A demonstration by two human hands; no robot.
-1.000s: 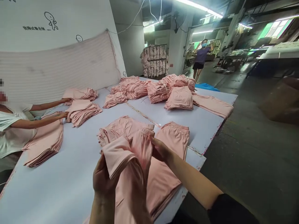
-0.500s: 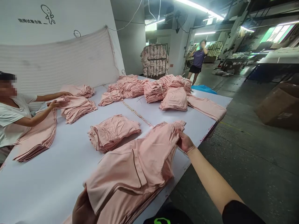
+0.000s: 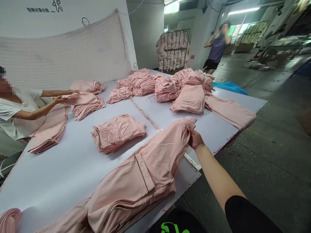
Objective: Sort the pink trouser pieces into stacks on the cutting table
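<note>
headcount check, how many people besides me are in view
2: one person in white at the table's left edge, holding a pink garment; another person in purple beyond its far side. More may be hidden.

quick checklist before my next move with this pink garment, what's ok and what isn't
1. Right hand on the gathered waistband: ok, fingers closed on it.
2. Left hand gripping: cannot tell, cloth hides most of it.
3. Pink garment smooth: not ok, creased, with loose folds near the left hand.
4. Folded pile apart from the garment: ok, bare table shows between them.
5. Co-worker's hands out of the way: ok, they are at another pile farther left.
</note>
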